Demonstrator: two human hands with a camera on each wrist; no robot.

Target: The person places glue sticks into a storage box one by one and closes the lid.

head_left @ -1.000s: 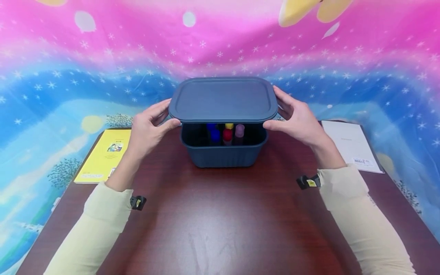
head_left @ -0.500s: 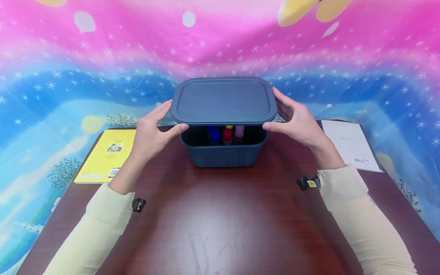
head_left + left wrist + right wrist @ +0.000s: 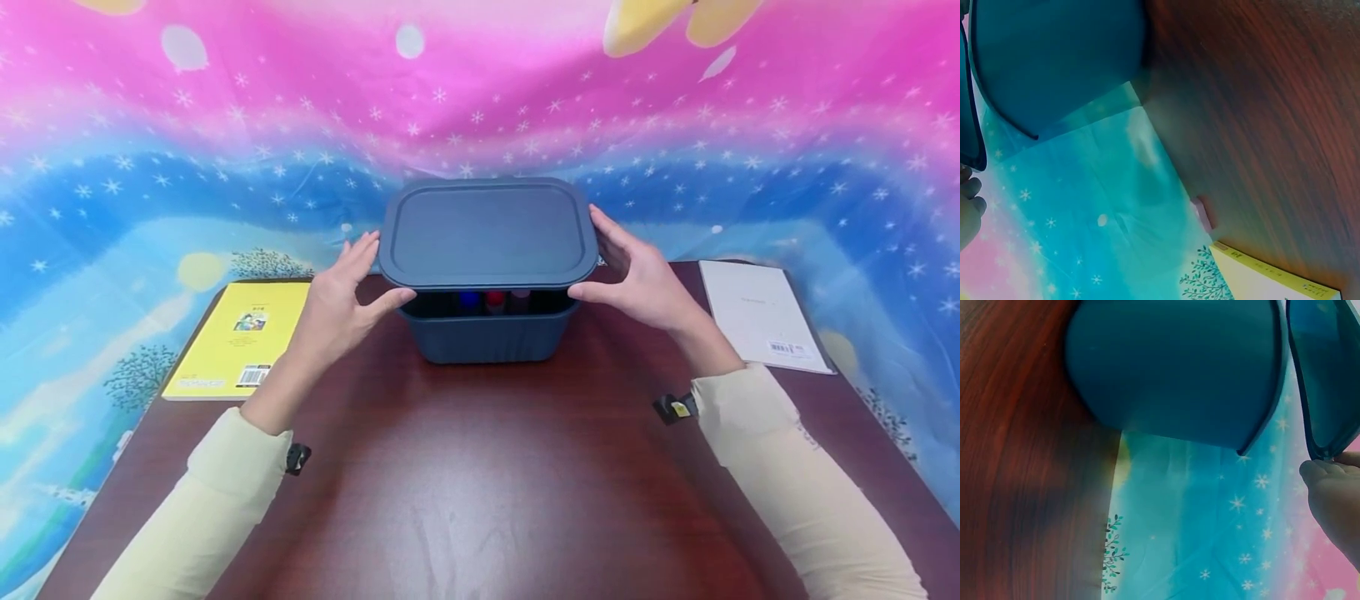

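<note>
Level above a dark blue-grey plastic box (image 3: 491, 340) is its matching lid (image 3: 487, 233), apart from the front rim. My left hand (image 3: 337, 296) holds the lid's left end, thumb at the near corner and fingers along the side. The right end is gripped the same way by my right hand (image 3: 645, 275). Through the gap show a blue cap (image 3: 470, 300), a red cap (image 3: 495, 300) and a pale purple one (image 3: 520, 298); the rest of the contents is hidden. In the right wrist view, the lid (image 3: 1329, 375) stands clear of the box wall (image 3: 1172, 369).
A yellow book (image 3: 232, 342) lies on the left of the brown table (image 3: 480, 467), partly behind my left forearm. On the right lies a white book (image 3: 761, 317) with a barcode. A patterned cloth (image 3: 480, 83) hangs close behind the box.
The lid has come down toward the box and shifted slightly, narrowing the gap; the yellow cap is now covered. My left hand has moved right along with it, and both hands have lowered.
</note>
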